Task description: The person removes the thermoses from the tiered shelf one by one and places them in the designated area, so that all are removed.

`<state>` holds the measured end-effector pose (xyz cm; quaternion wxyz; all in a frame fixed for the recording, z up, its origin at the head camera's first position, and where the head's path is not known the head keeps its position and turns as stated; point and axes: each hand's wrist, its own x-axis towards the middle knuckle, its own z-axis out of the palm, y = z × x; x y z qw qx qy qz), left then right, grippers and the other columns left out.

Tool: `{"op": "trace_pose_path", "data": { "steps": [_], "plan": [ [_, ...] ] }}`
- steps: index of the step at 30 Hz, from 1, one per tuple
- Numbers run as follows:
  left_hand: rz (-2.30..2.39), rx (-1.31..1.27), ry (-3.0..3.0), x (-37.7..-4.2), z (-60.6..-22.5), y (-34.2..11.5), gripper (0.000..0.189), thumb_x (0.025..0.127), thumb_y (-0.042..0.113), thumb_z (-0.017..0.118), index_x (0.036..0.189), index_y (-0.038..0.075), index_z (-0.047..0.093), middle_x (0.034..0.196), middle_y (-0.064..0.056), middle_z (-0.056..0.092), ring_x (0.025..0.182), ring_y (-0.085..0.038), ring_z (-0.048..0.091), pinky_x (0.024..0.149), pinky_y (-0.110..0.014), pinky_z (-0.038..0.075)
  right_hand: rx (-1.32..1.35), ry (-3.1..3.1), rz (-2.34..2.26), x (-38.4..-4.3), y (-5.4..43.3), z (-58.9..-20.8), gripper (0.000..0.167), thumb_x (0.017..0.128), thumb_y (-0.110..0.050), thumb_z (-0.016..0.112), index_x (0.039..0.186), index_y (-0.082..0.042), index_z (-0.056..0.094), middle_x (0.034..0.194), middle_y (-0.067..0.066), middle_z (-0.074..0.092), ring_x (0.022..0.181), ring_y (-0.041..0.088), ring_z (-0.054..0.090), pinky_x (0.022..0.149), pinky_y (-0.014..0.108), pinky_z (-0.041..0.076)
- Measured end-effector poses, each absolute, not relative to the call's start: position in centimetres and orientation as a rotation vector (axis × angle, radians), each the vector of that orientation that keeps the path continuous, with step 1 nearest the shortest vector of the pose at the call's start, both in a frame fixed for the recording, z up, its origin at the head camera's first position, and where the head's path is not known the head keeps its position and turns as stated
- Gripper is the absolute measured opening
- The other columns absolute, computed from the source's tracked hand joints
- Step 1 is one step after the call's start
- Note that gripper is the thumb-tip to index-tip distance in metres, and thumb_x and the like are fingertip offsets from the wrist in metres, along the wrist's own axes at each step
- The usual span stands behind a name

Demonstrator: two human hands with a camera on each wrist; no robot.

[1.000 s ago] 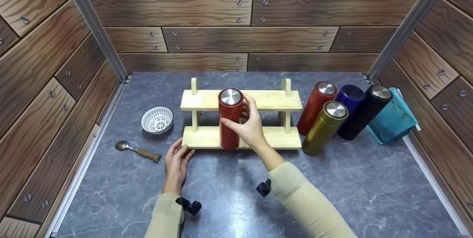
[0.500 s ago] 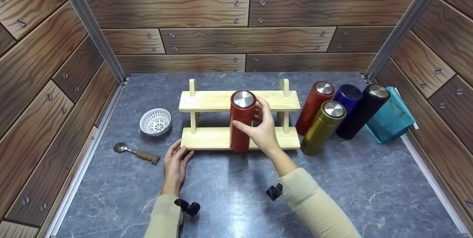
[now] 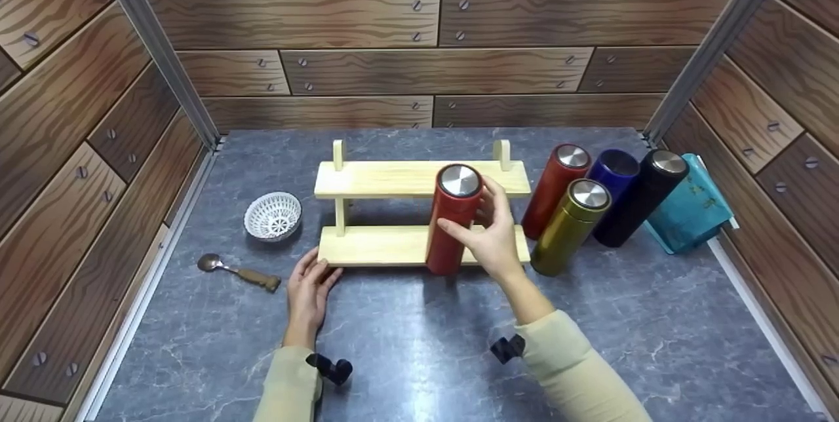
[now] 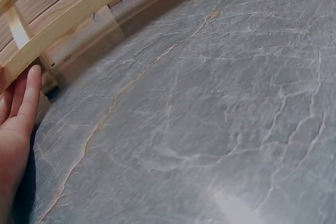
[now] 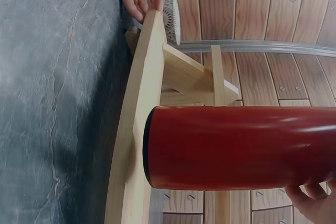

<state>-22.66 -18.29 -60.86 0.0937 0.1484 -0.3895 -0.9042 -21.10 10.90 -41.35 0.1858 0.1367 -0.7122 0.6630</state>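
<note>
My right hand [image 3: 497, 242] grips a red vacuum flask [image 3: 451, 232] with a steel-topped lid, thumb in front and fingers behind. The flask stands nearly upright in front of the right half of a two-tier pale wooden shelf [image 3: 370, 245]. In the right wrist view, the flask's dark base is close over the lower board [image 5: 137, 145]. At the shelf's lower left corner, my left hand [image 3: 307, 294] holds the board's end; its fingers [image 4: 32, 90] reach beneath the board in the left wrist view.
Right of the shelf stand another red flask [image 3: 556, 192], a gold flask [image 3: 567, 232], a blue cup-like bottle [image 3: 613, 176] and a black flask [image 3: 642, 202]. A teal bag [image 3: 691, 212] is beyond them. On the left lie a white woven bowl [image 3: 273, 215] and a wooden-handled spoon [image 3: 242, 272].
My right hand has carried the red flask rightward along the shelf, from near its middle to its right half. The left hand keeps its hold on the shelf's corner.
</note>
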Motion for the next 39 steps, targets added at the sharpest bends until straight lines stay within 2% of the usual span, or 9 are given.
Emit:
{"op": "trace_pose_path", "data": {
  "steps": [15,31,39],
  "plan": [
    [-2.679,0.421,-1.171,-22.5,-60.8,-18.4,0.043,0.089,-0.005,0.055,0.13,-0.003,0.043,0.115,-0.014,0.052,0.095,-0.024,0.059,0.086,-0.044,0.052,0.328,-1.98,1.846,-19.9,13.6,-41.4,0.077,0.065,0.005,0.081,0.131,0.004,0.04,0.115,0.019,0.058,0.099,0.023,0.057,0.083,0.041,0.051],
    [-2.673,0.421,-1.174,-22.5,-60.8,-18.3,0.041,0.089,-0.007,0.054,0.129,-0.004,0.044,0.112,-0.013,0.053,0.093,-0.023,0.06,0.084,-0.043,0.053,0.277,-1.915,1.867,-18.4,16.3,-42.4,0.078,0.063,0.015,0.077,0.129,0.008,0.037,0.11,0.013,0.057,0.094,0.02,0.058,0.079,0.027,0.051],
    [-2.681,0.426,-1.162,-22.6,-60.9,-18.3,0.041,0.088,-0.007,0.055,0.128,-0.003,0.045,0.112,-0.013,0.054,0.093,-0.024,0.06,0.084,-0.044,0.053,0.233,-1.845,1.883,-18.6,18.9,-44.7,0.081,0.061,0.013,0.08,0.131,0.0,0.041,0.112,0.012,0.057,0.098,0.023,0.058,0.079,0.025,0.053]
  ]
}}
